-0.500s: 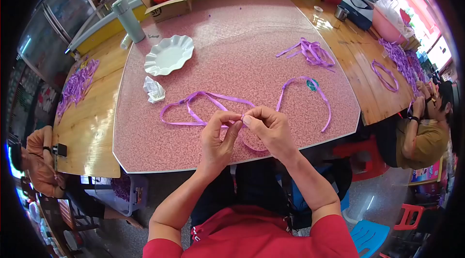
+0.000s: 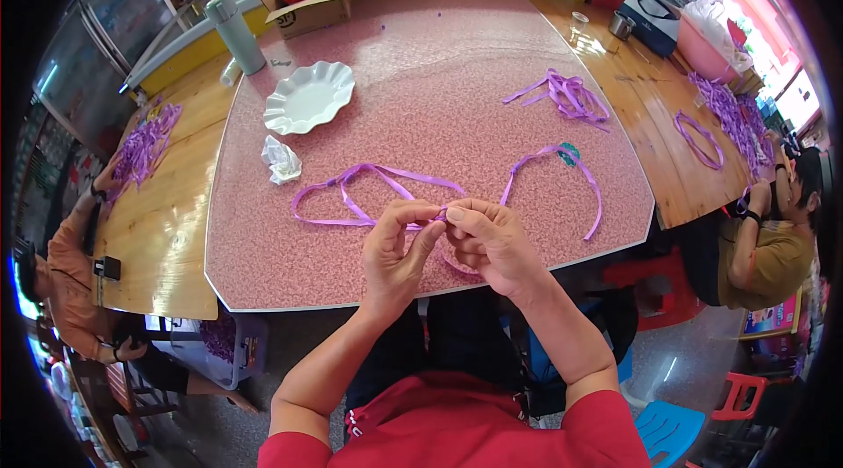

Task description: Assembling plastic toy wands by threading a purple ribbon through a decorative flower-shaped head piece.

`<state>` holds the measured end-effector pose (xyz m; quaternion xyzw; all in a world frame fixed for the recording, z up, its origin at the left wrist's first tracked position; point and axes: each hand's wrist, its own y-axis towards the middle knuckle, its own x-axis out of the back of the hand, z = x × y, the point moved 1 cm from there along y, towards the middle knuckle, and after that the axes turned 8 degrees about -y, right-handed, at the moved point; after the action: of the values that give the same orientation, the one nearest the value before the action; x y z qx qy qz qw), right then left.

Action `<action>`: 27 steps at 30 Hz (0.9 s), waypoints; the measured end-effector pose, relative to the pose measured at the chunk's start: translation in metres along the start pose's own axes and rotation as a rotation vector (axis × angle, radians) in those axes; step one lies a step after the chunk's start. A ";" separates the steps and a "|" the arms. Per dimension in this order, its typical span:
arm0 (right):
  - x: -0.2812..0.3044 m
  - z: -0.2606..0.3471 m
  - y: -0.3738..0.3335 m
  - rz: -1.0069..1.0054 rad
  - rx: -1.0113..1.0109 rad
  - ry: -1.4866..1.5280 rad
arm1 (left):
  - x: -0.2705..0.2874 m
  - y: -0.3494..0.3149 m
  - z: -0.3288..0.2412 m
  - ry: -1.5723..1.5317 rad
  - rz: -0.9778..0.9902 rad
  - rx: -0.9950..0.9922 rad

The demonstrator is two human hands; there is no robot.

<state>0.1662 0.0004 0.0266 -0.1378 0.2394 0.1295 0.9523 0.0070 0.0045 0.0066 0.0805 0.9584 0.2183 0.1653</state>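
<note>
A long purple ribbon point(image 2: 421, 176) lies in loops on the pink speckled table and runs up into both my hands. My left hand point(image 2: 393, 253) pinches it between thumb and forefinger near the table's front edge. Just beside it, my right hand point(image 2: 496, 244) is closed on the same ribbon, fingertips almost touching the left ones. What the ribbon does between the fingertips is too small to make out. One end of it curves away to the right over a small teal-green item point(image 2: 569, 154). Some ribbon hangs below the hands, partly hidden by the right hand.
Farther right lies a heap of purple ribbon point(image 2: 571, 99). A scalloped white plate point(image 2: 309, 99), crumpled white tissue point(image 2: 281, 161), a grey-green bottle point(image 2: 237, 36) and a cardboard box point(image 2: 307, 13) stand at left. Co-workers sit at both sides beside more purple ribbon point(image 2: 147, 143).
My right hand has turned slightly, its lower fingers curling more into view, while the left stays in place. The person at left has reached an arm to the ribbon pile.
</note>
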 end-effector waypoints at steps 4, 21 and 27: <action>-0.006 -0.001 0.000 0.038 -0.064 0.109 | 0.004 -0.003 0.006 0.117 -0.012 -0.092; -0.014 -0.004 -0.001 0.014 -0.092 0.189 | 0.004 0.006 -0.008 0.676 0.007 -0.593; -0.010 -0.007 -0.004 -0.040 0.055 0.001 | 0.002 0.009 -0.012 0.677 0.006 -0.465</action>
<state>0.1561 -0.0070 0.0260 -0.1163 0.2407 0.1039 0.9580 0.0015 0.0083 0.0200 -0.0329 0.8835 0.4438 -0.1463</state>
